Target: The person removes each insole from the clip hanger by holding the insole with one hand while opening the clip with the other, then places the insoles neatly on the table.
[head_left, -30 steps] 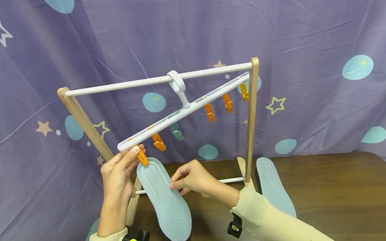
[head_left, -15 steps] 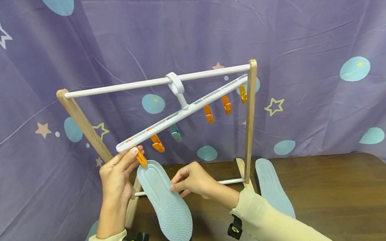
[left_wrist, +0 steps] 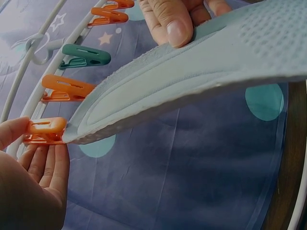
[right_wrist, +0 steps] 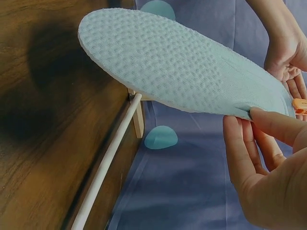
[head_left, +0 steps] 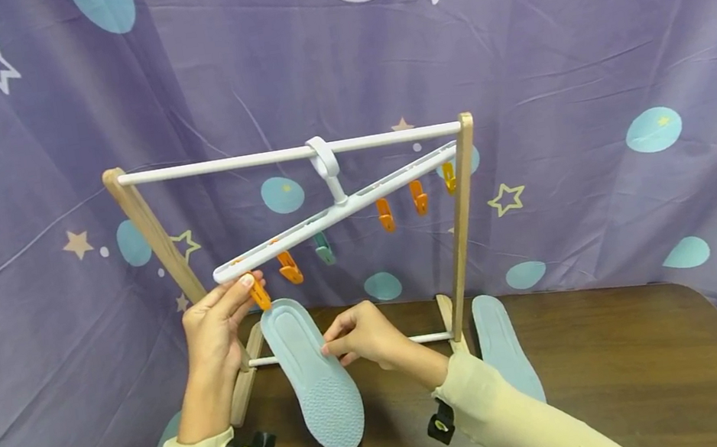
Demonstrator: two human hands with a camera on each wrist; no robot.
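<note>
My left hand pinches an orange clothes peg at the low left end of a white hanger. Between finger and thumb, my right hand holds a pale blue insole by its right edge, bumpy forefoot downward. The insole's narrow heel end lies right at the peg's tip, also in the left wrist view, where the orange peg is squeezed between thumb and fingers. In the right wrist view, the right thumb presses on the insole with fingers behind it.
A second insole lies on the brown table, partly behind the right sleeve. The hanger hooks over the white rail of a wooden stand and tilts down leftward. Several orange, green and yellow pegs hang along it.
The insole has shifted slightly right and down with the right hand; its heel end now overlaps the peg less. The left hand keeps its pinch on the peg.
</note>
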